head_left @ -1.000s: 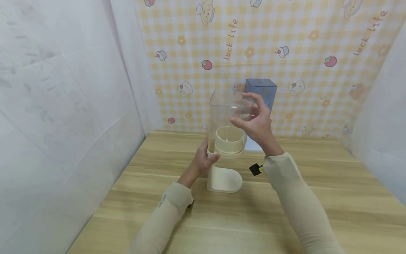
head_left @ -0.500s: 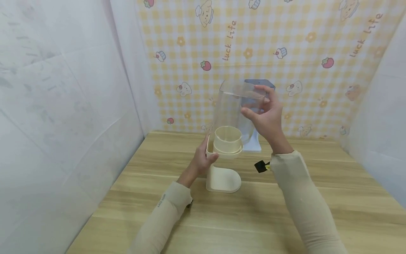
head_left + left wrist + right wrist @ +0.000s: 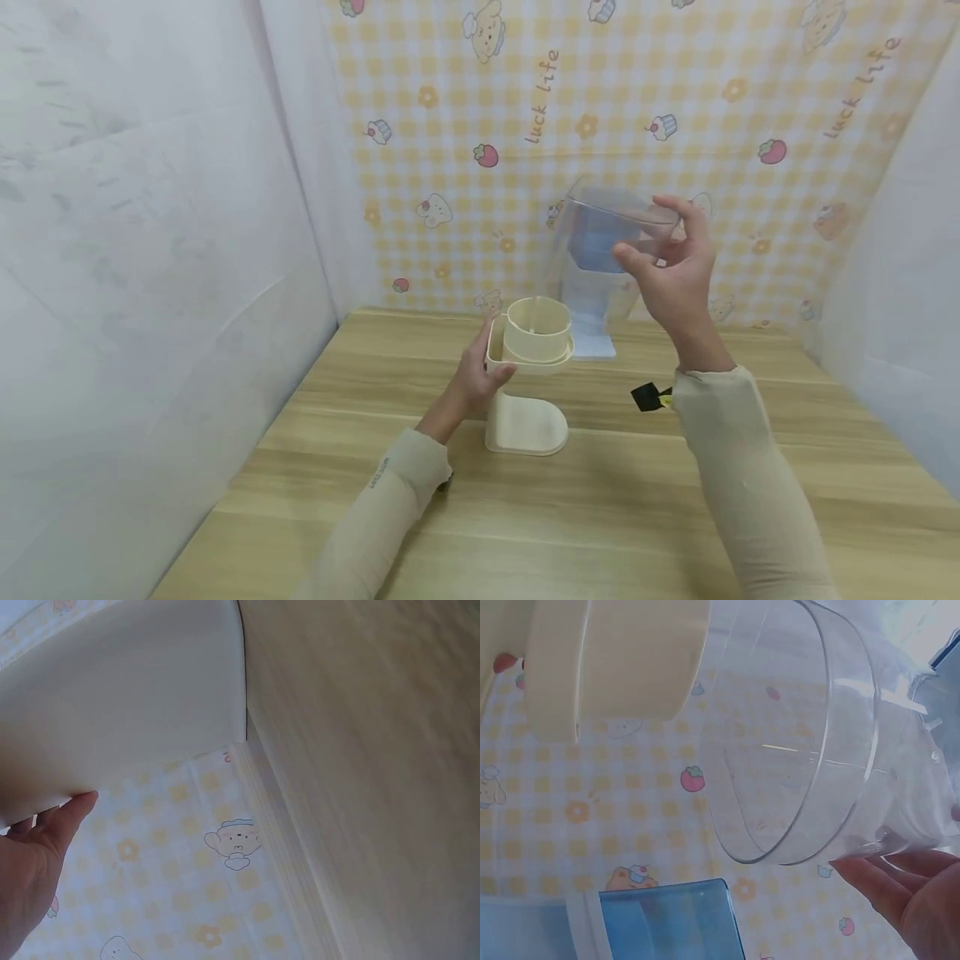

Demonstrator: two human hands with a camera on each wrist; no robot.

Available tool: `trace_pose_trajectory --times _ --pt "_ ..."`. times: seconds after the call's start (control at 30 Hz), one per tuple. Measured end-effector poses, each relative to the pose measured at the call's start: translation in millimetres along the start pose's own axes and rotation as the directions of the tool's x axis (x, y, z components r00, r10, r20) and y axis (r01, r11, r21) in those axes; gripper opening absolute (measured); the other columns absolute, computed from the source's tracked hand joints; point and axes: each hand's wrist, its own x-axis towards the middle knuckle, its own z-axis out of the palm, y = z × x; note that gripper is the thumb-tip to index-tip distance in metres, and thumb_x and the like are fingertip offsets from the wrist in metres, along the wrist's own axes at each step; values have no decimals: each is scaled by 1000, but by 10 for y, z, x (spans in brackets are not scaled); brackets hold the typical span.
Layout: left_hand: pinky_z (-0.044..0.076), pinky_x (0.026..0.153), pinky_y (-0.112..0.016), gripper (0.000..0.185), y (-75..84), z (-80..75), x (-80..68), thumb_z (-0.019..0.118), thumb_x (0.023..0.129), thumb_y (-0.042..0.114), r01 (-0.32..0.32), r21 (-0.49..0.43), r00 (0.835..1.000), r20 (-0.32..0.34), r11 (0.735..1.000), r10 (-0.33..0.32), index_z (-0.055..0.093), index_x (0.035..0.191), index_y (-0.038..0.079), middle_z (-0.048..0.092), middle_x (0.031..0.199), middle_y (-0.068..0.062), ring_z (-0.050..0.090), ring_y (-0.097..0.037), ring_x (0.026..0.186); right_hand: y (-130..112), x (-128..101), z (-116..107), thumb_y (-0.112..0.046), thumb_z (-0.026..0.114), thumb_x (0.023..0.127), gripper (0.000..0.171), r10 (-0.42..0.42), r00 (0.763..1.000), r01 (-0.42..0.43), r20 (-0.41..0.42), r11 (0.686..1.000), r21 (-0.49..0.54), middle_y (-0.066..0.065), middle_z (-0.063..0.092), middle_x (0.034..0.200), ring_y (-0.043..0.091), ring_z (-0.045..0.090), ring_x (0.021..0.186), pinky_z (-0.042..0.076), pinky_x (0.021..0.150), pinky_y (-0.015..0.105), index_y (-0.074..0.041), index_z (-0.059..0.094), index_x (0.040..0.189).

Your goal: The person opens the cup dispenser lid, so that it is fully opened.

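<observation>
A cream dispenser base (image 3: 525, 421) with a round collar (image 3: 537, 329) stands on the wooden table (image 3: 600, 517). My left hand (image 3: 491, 367) grips the base's upper part from the left; in the left wrist view the hand (image 3: 30, 855) lies against the cream wall (image 3: 127, 697). My right hand (image 3: 641, 229) holds a clear plastic container (image 3: 600, 267) by its rim, in the air up and to the right of the collar, apart from it. The right wrist view shows the container's open round mouth (image 3: 802, 735) beside the collar (image 3: 615, 660), with my fingers (image 3: 900, 885) on the clear wall.
A blue-tinted container (image 3: 592, 246) on a white foot (image 3: 596, 346) stands against the back curtain, partly seen through the clear one, and shows as the blue container (image 3: 660, 919) in the right wrist view. White sheets wall in the left and right. A black tag (image 3: 647, 397) hangs at my right wrist.
My right hand has lifted the clear container off the cream collar and carried it up and to the right. The left hand has stayed on the base.
</observation>
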Motion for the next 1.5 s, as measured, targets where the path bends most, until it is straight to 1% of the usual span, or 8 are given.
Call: trace_pose_trajectory --times 0.27,0.57,0.8,0.9,1.0,1.13,1.4,1.5 --pt "55 81 -33 100 -36 6 12 43 93 71 -15 -13 1000 10 1000 15 28 144 -14 60 107 -23 60 -28 92 -17 -48 -161 -6 87 73 59 -35 997 38 -69 999 37 15 59 117 21 73 83 57 67 21 -4 57 124" --pt "55 80 -33 103 8 -24 -3 43 92 73 16 -5 1000 7 1000 -16 29 143 -16 60 105 -23 60 -26 90 56 -177 -282 3 83 75 56 57 995 -59 -82 998 -20 12 65 112 20 72 84 57 68 22 -7 59 124" --pt "56 81 -37 102 -391 45 -73 42 90 75 1 -3 1000 -8 1000 -2 27 149 -7 60 109 -21 61 -28 92 69 -253 -353 5 82 75 58 96 987 -96 -128 995 6 10 67 112 17 72 85 57 71 21 -8 57 126" --pt "55 81 -35 101 -425 53 -87 42 89 77 14 6 1000 -14 1000 -14 27 151 -1 61 110 -17 61 -25 93 67 -265 -377 6 81 76 57 90 985 -91 -144 996 3 10 67 112 18 72 84 57 72 22 -8 58 125" --pt "55 82 -34 100 -421 52 -95 41 88 78 20 14 1000 -17 1000 -19 28 150 1 61 109 -15 61 -24 93 70 -277 -400 8 82 74 56 96 980 -96 -173 995 8 10 67 110 19 72 81 57 73 23 -6 60 124" --pt "55 82 -36 100 -368 49 -87 40 90 76 5 18 1000 -15 1000 -4 28 149 -3 61 107 -18 61 -27 93 77 -303 -434 10 83 71 57 119 969 -116 -216 993 24 9 65 106 19 72 80 57 73 23 -5 61 121" --pt "56 79 -34 102 -9 -17 -26 40 92 74 -4 11 1000 -4 1000 4 31 142 -15 61 103 -23 61 -29 88 109 -378 -508 10 81 73 57 149 962 -162 -227 986 -40 8 64 107 17 72 81 57 73 23 -4 60 124" --pt "56 78 -36 101 13 -18 -15 40 93 73 -5 11 1000 -4 1000 6 30 141 -16 60 104 -23 61 -30 88 132 -409 -541 10 81 73 56 159 958 -177 -238 983 -55 10 63 110 16 72 80 57 73 22 -4 60 123"
